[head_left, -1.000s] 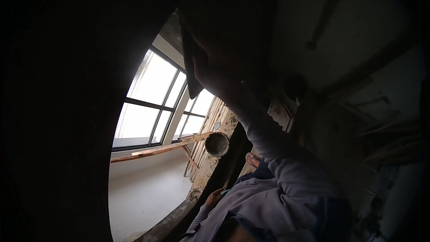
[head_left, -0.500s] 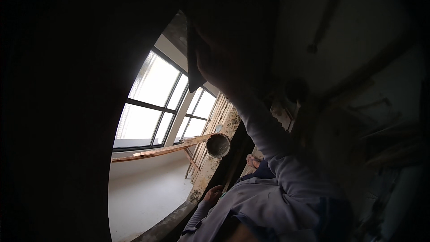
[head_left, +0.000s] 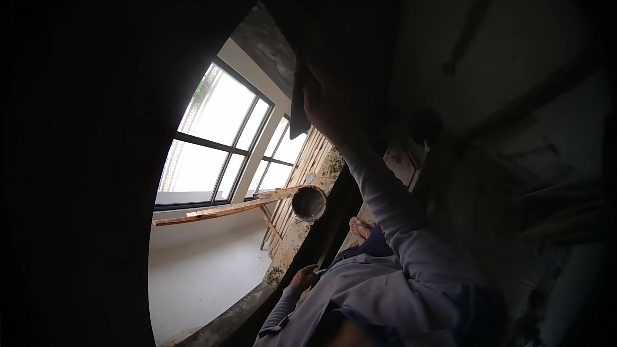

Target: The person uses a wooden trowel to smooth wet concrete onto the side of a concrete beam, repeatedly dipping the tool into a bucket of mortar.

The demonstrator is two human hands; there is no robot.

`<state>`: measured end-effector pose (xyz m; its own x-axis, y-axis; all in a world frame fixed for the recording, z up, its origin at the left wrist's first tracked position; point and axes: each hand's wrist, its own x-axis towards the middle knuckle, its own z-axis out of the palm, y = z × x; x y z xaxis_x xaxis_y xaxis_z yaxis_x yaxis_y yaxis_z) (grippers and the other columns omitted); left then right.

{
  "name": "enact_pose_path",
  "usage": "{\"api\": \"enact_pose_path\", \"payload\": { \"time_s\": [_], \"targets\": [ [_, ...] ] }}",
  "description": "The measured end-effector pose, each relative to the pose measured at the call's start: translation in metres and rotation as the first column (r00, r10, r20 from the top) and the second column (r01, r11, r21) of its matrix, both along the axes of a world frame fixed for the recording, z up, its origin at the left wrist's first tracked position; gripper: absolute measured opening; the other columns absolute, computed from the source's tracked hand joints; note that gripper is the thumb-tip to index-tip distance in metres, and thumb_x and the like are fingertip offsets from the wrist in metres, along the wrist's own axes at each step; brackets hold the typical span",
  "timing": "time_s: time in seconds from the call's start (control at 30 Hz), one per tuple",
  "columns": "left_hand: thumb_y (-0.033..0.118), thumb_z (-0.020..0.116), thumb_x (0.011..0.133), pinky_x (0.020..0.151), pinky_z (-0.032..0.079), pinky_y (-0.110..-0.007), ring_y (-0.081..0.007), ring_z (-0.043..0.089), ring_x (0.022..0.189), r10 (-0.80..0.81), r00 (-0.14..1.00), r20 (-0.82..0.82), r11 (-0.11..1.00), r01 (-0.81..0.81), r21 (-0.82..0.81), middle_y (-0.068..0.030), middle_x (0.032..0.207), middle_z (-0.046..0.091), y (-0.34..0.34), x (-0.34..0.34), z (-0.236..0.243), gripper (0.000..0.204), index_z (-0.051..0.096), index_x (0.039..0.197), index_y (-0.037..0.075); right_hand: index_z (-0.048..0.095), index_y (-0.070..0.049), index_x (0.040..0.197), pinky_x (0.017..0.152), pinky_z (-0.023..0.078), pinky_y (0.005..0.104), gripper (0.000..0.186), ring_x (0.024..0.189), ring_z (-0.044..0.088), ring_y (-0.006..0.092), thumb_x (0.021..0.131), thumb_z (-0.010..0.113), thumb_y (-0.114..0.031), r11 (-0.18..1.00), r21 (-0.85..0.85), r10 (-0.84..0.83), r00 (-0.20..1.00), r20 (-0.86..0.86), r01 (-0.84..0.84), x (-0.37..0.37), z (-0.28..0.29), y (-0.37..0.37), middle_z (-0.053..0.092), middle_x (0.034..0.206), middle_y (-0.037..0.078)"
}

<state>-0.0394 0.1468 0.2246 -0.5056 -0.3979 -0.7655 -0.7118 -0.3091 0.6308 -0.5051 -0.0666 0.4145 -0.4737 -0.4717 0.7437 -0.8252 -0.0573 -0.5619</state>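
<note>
Raised in shadow at upper centre, my right hand (head_left: 321,106) grips a dark flat tool (head_left: 297,115), seen nearly edge-on like a trowel. Beside it is a grey, smeared overhead surface (head_left: 263,48), bordered by a very dark area. Low at centre, my left hand (head_left: 302,277) is closed on a turquoise object (head_left: 320,272), mostly hidden beside my clothing. A round, crusted bucket (head_left: 308,204) rests on a stained ledge (head_left: 286,250) between my two hands. My bare toes in a sandal (head_left: 360,228) show below my right arm.
Stacked wooden strips (head_left: 302,157) lie along the ledge, and a long plank (head_left: 218,212) reaches out leftward from beside the bucket. Dark-framed windows (head_left: 218,122) stand above a pale surface (head_left: 199,276) beyond the opening. Indistinct timber and clutter (head_left: 546,218) lie in shadow at right.
My right hand and the flat tool have shifted rightward, exposing more grey smeared surface. The window, bucket and ledge appear slightly higher and further left. My left hand stays low, still closed.
</note>
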Motion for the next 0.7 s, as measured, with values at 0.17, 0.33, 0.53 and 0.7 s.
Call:
{"api": "enact_pose_path", "payload": {
  "time_s": [0.17, 0.33, 0.53, 0.7],
  "targets": [
    [0.015, 0.051, 0.079, 0.075, 0.047, -0.027, -0.0146, 0.060, 0.079, 0.008, 0.996, -0.085, 0.999, -0.011, -0.035, -0.0088, 0.085, 0.064, -0.008, -0.011, 0.018, 0.047, 0.046, 0.124, 0.002, 0.056, -0.001, 0.110, 0.086, 0.045, 0.0332, 0.029, 0.097, 0.057, 0.0298, 0.084, 0.052, -0.012, 0.916, 0.345, -0.141, 0.969, -0.204, 0.206, -0.007, 0.010, 0.005, 0.057, 0.107, 0.017],
    [0.020, 0.051, 0.082, 0.068, 0.047, -0.026, -0.0131, 0.059, 0.073, 0.002, 1.000, -0.017, 0.999, -0.001, 0.050, -0.0063, 0.080, 0.063, 0.003, -0.003, 0.020, 0.047, 0.044, 0.124, 0.000, 0.057, -0.002, 0.109, 0.086, 0.045, 0.0357, 0.028, 0.097, 0.056, 0.0316, 0.083, 0.052, -0.011, 0.999, -0.010, -0.031, 0.967, 0.253, 0.035, 0.012, 0.004, 0.028, 0.057, 0.107, 0.018],
    [0.021, 0.052, 0.084, 0.087, 0.043, -0.032, -0.0189, 0.054, 0.101, 0.043, 0.998, 0.038, 0.985, -0.048, 0.164, -0.0129, 0.114, 0.055, 0.003, -0.007, 0.033, 0.047, 0.043, 0.127, 0.003, 0.055, -0.003, 0.110, 0.090, 0.042, 0.0363, 0.028, 0.101, 0.055, 0.0320, 0.085, 0.049, -0.013, 0.997, 0.060, 0.019, 0.938, 0.346, -0.043, 0.021, -0.017, 0.010, 0.057, 0.108, 0.019],
    [0.025, 0.052, 0.085, 0.074, 0.045, -0.028, -0.0176, 0.058, 0.082, -0.137, 0.971, -0.196, 0.979, 0.103, -0.177, -0.0085, 0.095, 0.060, -0.002, -0.037, 0.020, 0.046, 0.045, 0.125, 0.003, 0.055, -0.004, 0.110, 0.090, 0.043, 0.0376, 0.027, 0.099, 0.055, 0.0308, 0.087, 0.046, -0.014, 0.989, 0.144, -0.120, 0.816, 0.565, 0.046, -0.006, -0.021, 0.022, 0.057, 0.108, 0.018]
  ]
}}
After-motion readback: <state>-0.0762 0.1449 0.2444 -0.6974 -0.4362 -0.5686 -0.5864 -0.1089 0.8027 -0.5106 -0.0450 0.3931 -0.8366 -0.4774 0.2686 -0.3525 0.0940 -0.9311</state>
